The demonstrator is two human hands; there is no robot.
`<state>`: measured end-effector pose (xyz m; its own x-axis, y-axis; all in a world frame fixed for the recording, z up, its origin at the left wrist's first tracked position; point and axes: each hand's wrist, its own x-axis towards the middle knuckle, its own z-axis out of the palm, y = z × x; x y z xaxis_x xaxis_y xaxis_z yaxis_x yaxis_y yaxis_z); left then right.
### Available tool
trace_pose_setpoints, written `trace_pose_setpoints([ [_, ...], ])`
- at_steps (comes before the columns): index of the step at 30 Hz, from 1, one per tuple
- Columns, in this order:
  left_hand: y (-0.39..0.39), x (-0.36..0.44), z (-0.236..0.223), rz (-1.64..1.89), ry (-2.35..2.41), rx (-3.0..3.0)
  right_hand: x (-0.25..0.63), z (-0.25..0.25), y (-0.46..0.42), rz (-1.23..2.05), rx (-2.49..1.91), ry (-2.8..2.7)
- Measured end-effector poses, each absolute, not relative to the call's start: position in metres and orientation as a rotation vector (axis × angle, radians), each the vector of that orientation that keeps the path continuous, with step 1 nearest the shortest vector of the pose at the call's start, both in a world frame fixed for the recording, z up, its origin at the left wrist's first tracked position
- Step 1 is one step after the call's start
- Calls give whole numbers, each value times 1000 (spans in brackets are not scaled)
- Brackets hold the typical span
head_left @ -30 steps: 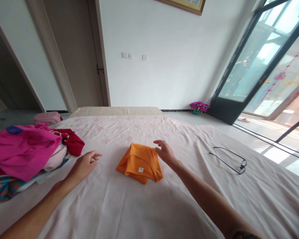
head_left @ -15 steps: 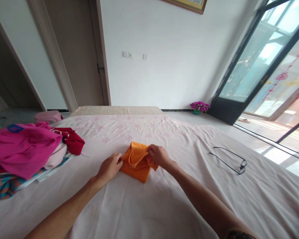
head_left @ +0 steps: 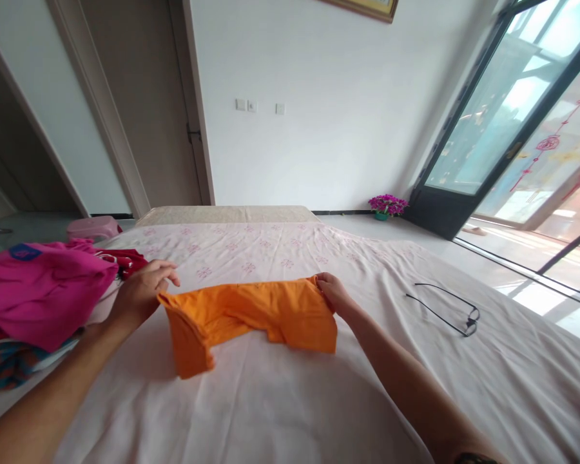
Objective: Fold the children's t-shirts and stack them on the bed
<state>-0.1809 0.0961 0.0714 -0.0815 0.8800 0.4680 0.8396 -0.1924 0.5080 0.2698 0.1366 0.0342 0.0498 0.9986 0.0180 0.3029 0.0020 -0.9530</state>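
Patch [head_left: 24, 251] on pink garment [head_left: 60, 290] unreadable; left hand [head_left: 142, 293], right hand [head_left: 333, 293] both pinching orange cloth [head_left: 294, 309]

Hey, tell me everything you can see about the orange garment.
The orange garment is plain, soft-looking fabric, spread between two hands: the left hand at its upper left corner, the right hand gripping its upper right. The left end drops in a narrow flap, the right in a broader one, with creases between. It lies over the pale sheet; whether its lower edges touch is unclear.
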Motion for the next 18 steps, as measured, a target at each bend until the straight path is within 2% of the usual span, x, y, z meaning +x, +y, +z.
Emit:
trace_pose_setpoints([
  [4, 90, -162, 58, 911, 1925, 2058, 249, 45, 113, 455, -1505, -1842],
  [8, 67, -120, 52, 609, 1773, 2178, 223, 53, 80, 398, -1286, -2459],
  [12, 56, -101, 39, 193, 1872, 2319, 210, 43, 71, 237, -1402, -2589],
  [15, 58, -105, 38, 11, 1959, 2422, 212, 45, 80, 390, -1499, -2311],
  [18, 58, -102, 54, 77, 2131, 2523, 210, 65, 87, 837, -1298, -1856],
])
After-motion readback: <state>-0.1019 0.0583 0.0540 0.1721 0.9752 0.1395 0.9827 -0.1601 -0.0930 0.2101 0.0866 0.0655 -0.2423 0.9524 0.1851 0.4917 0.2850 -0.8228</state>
